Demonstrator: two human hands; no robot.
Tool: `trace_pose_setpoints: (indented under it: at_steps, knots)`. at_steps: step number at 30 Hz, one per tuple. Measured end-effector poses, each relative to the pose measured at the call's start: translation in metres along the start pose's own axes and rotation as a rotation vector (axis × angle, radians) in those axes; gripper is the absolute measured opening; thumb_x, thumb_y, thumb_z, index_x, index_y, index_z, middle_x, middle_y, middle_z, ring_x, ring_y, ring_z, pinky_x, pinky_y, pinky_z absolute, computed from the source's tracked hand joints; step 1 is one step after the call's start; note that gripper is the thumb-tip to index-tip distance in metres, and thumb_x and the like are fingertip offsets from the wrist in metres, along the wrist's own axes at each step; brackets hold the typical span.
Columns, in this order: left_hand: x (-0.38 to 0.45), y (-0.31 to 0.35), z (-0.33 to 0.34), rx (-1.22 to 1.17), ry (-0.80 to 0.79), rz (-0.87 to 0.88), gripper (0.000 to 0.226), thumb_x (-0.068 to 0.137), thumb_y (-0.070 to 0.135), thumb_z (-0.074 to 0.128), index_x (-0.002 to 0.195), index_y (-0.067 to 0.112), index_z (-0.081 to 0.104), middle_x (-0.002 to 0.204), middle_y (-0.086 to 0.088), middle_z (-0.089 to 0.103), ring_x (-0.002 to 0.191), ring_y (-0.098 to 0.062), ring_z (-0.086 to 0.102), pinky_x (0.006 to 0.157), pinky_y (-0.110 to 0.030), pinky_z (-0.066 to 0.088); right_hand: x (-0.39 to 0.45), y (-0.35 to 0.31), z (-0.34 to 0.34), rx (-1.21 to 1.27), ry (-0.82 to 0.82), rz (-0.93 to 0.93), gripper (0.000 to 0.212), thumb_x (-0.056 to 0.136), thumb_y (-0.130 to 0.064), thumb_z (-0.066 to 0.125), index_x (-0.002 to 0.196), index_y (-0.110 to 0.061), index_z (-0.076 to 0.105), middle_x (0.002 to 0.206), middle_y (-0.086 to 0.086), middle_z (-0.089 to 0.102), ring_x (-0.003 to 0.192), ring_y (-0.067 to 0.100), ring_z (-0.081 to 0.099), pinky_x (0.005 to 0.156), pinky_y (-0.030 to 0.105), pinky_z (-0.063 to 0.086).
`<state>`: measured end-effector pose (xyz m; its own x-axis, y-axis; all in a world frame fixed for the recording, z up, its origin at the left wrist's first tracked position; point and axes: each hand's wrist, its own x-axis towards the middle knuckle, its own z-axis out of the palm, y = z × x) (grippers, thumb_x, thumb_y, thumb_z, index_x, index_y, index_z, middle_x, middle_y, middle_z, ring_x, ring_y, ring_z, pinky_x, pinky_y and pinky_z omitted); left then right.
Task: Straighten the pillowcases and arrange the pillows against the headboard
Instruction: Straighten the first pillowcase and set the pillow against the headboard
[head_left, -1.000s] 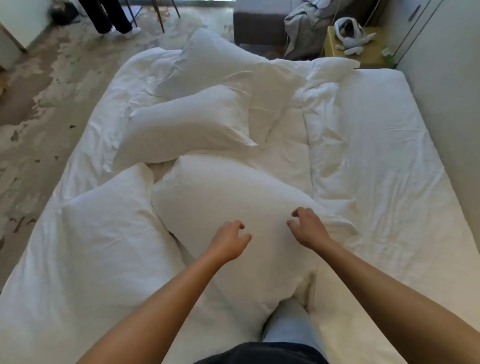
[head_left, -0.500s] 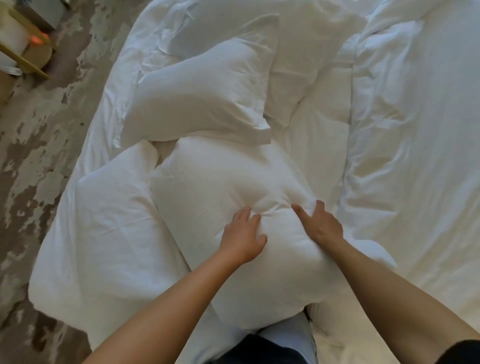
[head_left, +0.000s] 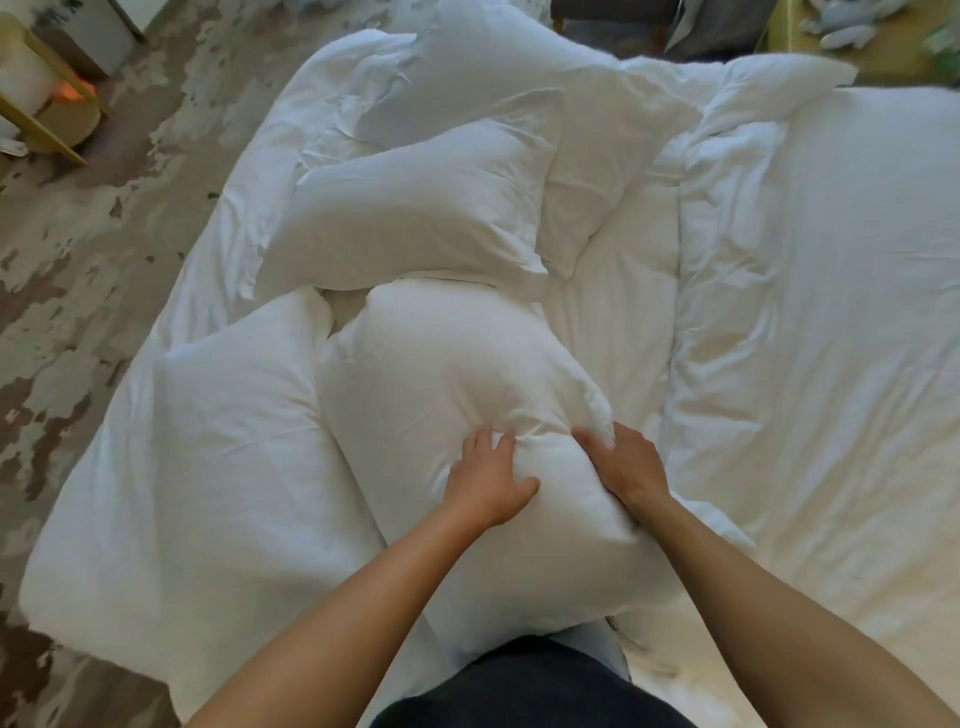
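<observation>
A plump white pillow lies lengthwise in front of me on the bed. My left hand and my right hand sit on its near half, fingers dug in and bunching the pillowcase fabric between them. A second pillow lies flat to the left. Beyond them a third pillow lies crosswise, and another one sits behind it at the far end. The headboard is not in view.
A rumpled white duvet covers the right half of the bed. Patchy worn floor runs along the left side, with a yellow-framed stool at the top left. A yellowish side table stands beyond the bed's far right corner.
Both hands came down from hovering onto the near pillow and now grip its fabric, pinching it into a crease. The camera has tilted back up slightly.
</observation>
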<state>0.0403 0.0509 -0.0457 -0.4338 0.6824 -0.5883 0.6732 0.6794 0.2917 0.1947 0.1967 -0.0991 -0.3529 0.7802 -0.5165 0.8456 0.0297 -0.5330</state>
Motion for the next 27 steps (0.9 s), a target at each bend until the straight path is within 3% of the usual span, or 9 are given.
trace_pose_setpoints:
  at_steps: [5,11,15,18,21,25,27]
  knots:
    - [-0.059,-0.026,-0.006,-0.1,0.033,0.093,0.084,0.088,0.061,0.055,0.159,0.029,0.024,0.163,-0.013,0.022,0.153,-0.03,0.015,0.115,-0.048,0.039,-0.078,-0.018,0.007,-0.051,0.112,-0.111,0.056,0.083,-0.08,0.051,0.091,-0.029,0.071,0.085,-0.008,0.072,0.079,0.016,0.066,0.072,0.039,0.054]
    - [-0.137,-0.077,-0.003,-0.154,0.113,0.216,0.083,0.087,0.061,0.057,0.158,0.032,0.025,0.158,-0.01,0.025,0.151,-0.029,0.02,0.114,-0.046,0.039,-0.181,-0.047,0.031,-0.079,0.208,-0.294,0.042,0.086,-0.07,0.059,0.085,-0.03,0.07,0.071,-0.012,0.068,0.068,0.009,0.065,0.056,0.028,0.045]
    - [-0.181,-0.112,-0.004,-0.14,0.118,0.289,0.082,0.088,0.058,0.058,0.158,0.041,0.02,0.163,-0.01,0.02,0.153,-0.028,0.02,0.113,-0.045,0.038,-0.242,-0.058,0.037,-0.075,0.27,-0.378,0.028,0.093,-0.056,0.066,0.081,-0.032,0.067,0.07,-0.012,0.067,0.066,0.014,0.065,0.059,0.032,0.047]
    - [-0.203,-0.127,-0.005,-0.108,0.133,0.347,0.083,0.087,0.061,0.057,0.158,0.045,0.017,0.164,-0.008,0.021,0.152,-0.027,0.024,0.112,-0.044,0.04,-0.278,-0.07,0.036,-0.143,0.362,-0.437,0.028,0.095,-0.05,0.067,0.077,-0.029,0.064,0.066,-0.01,0.064,0.061,0.017,0.059,0.058,0.031,0.04]
    - [-0.22,-0.132,-0.005,-0.122,0.15,0.376,0.084,0.088,0.063,0.055,0.159,0.043,0.015,0.165,-0.008,0.02,0.152,-0.027,0.022,0.114,-0.043,0.038,-0.304,-0.087,0.029,-0.177,0.407,-0.483,0.027,0.096,-0.046,0.067,0.077,-0.026,0.067,0.063,-0.009,0.063,0.059,0.019,0.06,0.058,0.032,0.043]
    - [-0.24,-0.129,-0.003,-0.174,0.196,0.407,0.084,0.087,0.065,0.055,0.159,0.041,0.019,0.16,-0.007,0.03,0.149,-0.025,0.029,0.112,-0.043,0.041,-0.337,-0.101,0.014,-0.234,0.415,-0.523,0.026,0.098,-0.044,0.067,0.09,-0.021,0.076,0.072,0.0,0.073,0.065,0.025,0.067,0.065,0.039,0.054]
    - [-0.253,-0.125,0.001,-0.179,0.218,0.426,0.083,0.084,0.069,0.057,0.156,0.042,0.024,0.153,-0.004,0.038,0.143,-0.024,0.036,0.108,-0.042,0.046,-0.354,-0.097,0.006,-0.256,0.419,-0.547,0.032,0.098,-0.043,0.067,0.084,-0.015,0.073,0.067,0.003,0.069,0.061,0.028,0.064,0.062,0.042,0.053]
